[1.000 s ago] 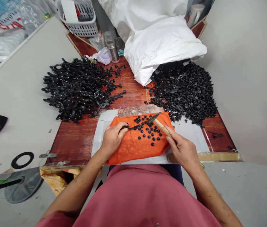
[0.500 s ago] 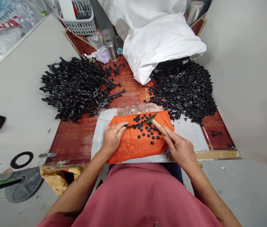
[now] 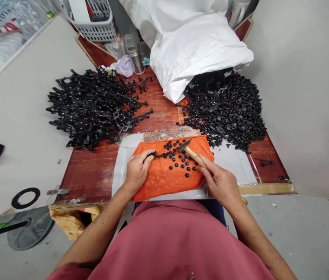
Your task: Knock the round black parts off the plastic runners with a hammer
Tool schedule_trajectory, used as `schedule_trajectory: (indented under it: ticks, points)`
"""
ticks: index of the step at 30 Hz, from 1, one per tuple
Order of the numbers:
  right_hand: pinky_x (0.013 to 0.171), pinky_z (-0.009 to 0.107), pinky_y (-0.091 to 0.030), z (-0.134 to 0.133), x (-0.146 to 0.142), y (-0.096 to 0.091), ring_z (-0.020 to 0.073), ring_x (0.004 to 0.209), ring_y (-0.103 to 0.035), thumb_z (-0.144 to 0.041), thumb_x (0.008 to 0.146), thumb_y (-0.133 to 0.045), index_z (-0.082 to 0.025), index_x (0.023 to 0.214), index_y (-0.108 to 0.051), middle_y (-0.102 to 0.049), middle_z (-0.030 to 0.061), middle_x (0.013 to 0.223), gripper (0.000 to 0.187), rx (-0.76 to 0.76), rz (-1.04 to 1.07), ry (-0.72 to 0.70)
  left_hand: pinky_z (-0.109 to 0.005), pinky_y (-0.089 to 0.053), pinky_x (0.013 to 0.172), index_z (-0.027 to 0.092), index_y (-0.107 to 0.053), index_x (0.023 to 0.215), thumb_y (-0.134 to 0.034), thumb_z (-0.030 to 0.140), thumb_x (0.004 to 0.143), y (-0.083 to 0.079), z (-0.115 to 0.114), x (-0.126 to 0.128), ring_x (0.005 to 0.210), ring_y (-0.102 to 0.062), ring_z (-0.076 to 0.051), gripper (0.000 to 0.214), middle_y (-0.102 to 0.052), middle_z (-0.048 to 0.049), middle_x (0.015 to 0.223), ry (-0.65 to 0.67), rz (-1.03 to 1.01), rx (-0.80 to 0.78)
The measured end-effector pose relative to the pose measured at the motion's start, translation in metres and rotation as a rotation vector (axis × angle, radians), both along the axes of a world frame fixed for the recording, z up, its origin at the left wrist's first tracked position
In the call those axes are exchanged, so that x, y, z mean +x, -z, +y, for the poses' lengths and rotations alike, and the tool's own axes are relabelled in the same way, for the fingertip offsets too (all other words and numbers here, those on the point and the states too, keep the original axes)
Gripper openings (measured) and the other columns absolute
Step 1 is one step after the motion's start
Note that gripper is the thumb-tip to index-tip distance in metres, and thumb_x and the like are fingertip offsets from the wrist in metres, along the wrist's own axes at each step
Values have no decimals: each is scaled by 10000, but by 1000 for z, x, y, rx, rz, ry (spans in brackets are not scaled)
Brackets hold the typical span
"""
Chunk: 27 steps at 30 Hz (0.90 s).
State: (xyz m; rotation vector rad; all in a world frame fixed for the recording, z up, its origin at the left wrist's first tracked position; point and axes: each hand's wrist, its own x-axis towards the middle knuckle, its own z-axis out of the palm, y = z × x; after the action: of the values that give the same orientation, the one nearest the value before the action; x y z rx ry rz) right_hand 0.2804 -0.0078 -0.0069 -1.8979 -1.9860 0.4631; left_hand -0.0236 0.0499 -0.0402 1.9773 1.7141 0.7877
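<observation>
My right hand point(image 3: 221, 182) is closed round the wooden handle of a small hammer point(image 3: 194, 156); its dark metal head is over several small round black buttons point(image 3: 182, 166) on an orange cloth point(image 3: 158, 181). Between the thumb and fingers of my left hand point(image 3: 138, 167) is a slim black plastic strip point(image 3: 159, 156), its far end reaching in among the buttons. The hammer head hides some of the buttons beneath it. The cloth lies over a white sheet point(image 3: 119, 163) at the table's front edge.
A heap of black plastic strips point(image 3: 94, 109) lies back left on the reddish wooden table point(image 3: 94, 175). Back right, small black pieces point(image 3: 228, 109) spill from a white sack point(image 3: 196, 50). A metal flask point(image 3: 135, 60) and grey basket point(image 3: 94, 29) stand behind.
The left fingers have shifted slightly on the black strip, and more of it shows at the fingertips. The hammer stays at nearly the same place, and the whole view has drifted a little.
</observation>
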Motion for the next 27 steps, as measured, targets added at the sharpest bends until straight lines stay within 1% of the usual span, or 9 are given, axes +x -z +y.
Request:
schedule_trajectory:
  ticks: [5,9,14,19,22,24,26,27]
  points:
    - [806,320,-629,-1,0,1,229,1031,-777,-325,1041,-537,-351,1486,-578,-743,5,1309,447,-14,0,1,-376,-481,962,248,-722,1180,-537,273,1012,0,-1,4,1015,-750,-222,251,-804,-29,1144,1,55,12]
    - [845,338,-631,-2,0,-1,236,1077,-764,-331,1047,-527,-338,1487,-578,-722,8,1345,443,-25,20,-4,-385,-473,948,248,-728,1168,-554,268,1005,3,-2,5,992,-753,-225,239,-807,-26,1129,-9,74,42]
    - [849,332,-628,-3,0,-4,227,1049,-770,-316,1048,-518,-342,1511,-550,-739,18,1319,465,-25,25,-34,-382,-475,955,250,-730,1163,-548,267,1004,5,-2,3,991,-752,-220,243,-807,-23,1133,-12,60,52]
    - [834,318,-615,-3,-2,-3,221,1042,-768,-312,1050,-511,-338,1517,-542,-749,17,1306,469,-36,19,-45,-372,-459,948,261,-730,1156,-551,279,1005,4,-4,4,990,-749,-208,235,-807,-12,1137,-16,69,51]
    - [849,320,-604,-2,-6,-8,219,1054,-760,-324,1059,-497,-341,1529,-524,-750,20,1305,471,-72,24,-59,-371,-449,946,265,-735,1149,-566,299,1004,3,-6,5,957,-750,-199,226,-812,-11,1117,-21,76,70]
    - [853,322,-598,-1,-10,-15,217,1044,-757,-324,1067,-477,-339,1539,-512,-749,26,1303,473,-69,21,-84,-379,-445,942,262,-740,1140,-581,308,999,3,-7,6,921,-751,-199,217,-815,-16,1103,-24,87,87]
    - [818,310,-592,0,-15,-21,208,983,-758,-325,1072,-455,-337,1551,-499,-765,35,1251,481,-17,0,-110,-391,-438,939,261,-747,1126,-594,310,994,4,-9,7,896,-752,-203,208,-817,-21,1091,-31,104,104]
    - [786,297,-585,1,-18,-23,199,932,-755,-326,1075,-443,-335,1558,-492,-778,40,1190,486,22,-21,-118,-396,-434,938,262,-749,1122,-599,309,992,4,-9,7,886,-751,-204,204,-819,-21,1080,-36,113,111]
